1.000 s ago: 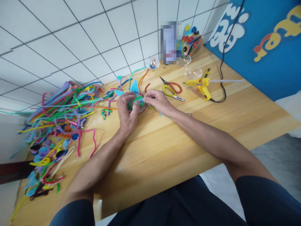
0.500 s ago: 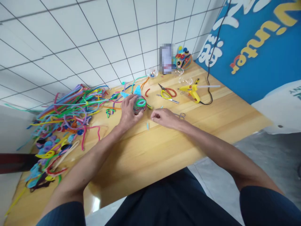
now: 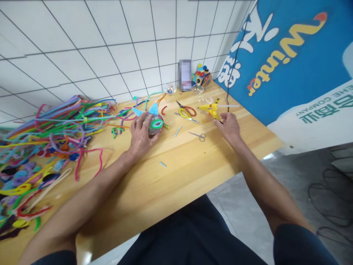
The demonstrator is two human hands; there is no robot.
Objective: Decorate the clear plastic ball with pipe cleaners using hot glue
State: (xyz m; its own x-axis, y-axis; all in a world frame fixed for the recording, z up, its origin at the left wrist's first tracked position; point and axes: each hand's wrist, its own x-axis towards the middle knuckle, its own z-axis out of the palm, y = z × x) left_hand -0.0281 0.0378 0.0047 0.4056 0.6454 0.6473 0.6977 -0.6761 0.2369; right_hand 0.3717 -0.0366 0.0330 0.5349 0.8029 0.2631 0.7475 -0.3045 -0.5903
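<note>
My left hand [image 3: 141, 134] is wrapped round a small round craft piece [image 3: 156, 123] of wound pipe cleaners with a green loop on its front and light blue pointed ears, resting on the wooden table [image 3: 171, 176]. My right hand [image 3: 229, 127] lies at the right of the table, its fingertips touching the handle of the yellow glue gun [image 3: 210, 109]; the fingers are curled loosely and hold nothing that I can see.
A big heap of coloured pipe cleaners [image 3: 55, 129] covers the table's left. Red and yellow scissors [image 3: 186, 111] and small silver scissors [image 3: 200, 135] lie between my hands. Clear bowls [image 3: 169, 88] and a finished colourful figure [image 3: 202, 77] stand by the tiled wall. The glue gun's black cord [image 3: 234, 59] runs up.
My right hand let go of the craft piece and moved right across the table to the glue gun. My left hand kept its hold. The view swung to the right.
</note>
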